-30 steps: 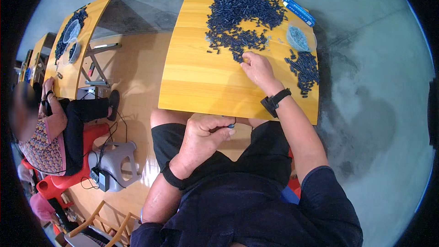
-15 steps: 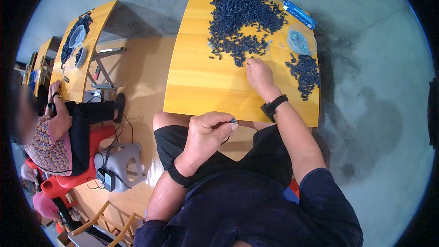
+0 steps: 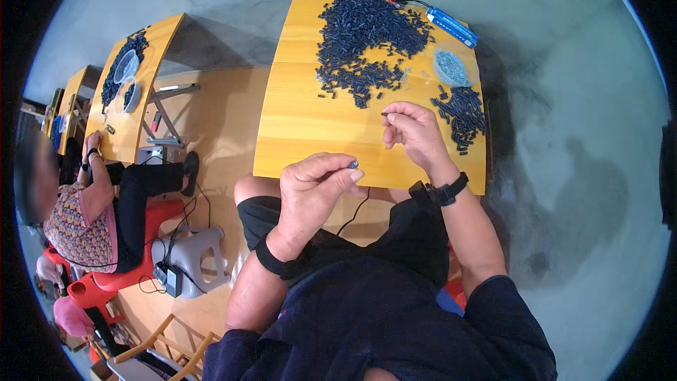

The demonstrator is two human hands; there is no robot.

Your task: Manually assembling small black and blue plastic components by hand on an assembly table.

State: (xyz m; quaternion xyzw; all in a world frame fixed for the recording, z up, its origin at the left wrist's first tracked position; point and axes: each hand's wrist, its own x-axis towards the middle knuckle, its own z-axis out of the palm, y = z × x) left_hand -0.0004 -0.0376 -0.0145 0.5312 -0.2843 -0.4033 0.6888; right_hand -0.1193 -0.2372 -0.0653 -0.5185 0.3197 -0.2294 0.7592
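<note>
My left hand point(image 3: 310, 187) is closed in a pinch near the table's front edge, with a small dark piece with a bluish end point(image 3: 353, 164) between thumb and forefinger. Most of that piece is hidden by the fingers. Over the table to its right, my right hand point(image 3: 417, 134) pinches a small black cylinder point(image 3: 385, 114) by one end, its tip pointing left. Beyond the hands, a large heap of similar black cylinders point(image 3: 367, 25) covers the far part of the yellow wooden table point(image 3: 300, 116). A smaller heap point(image 3: 462, 116) lies right of my right hand.
A clear tub point(image 3: 438, 73) of small bluish pieces stands at the table's right edge. Behind it lies a long blue box point(image 3: 451, 27) with a dark lead. A black cable point(image 3: 356, 212) hangs below my left hand. At left, a person point(image 3: 81, 222) sits at another table point(image 3: 127, 130).
My right hand has come back from the heap toward me, lifting a black cylinder. My left hand has risen slightly, still pinching its piece. The view has shifted a little.
</note>
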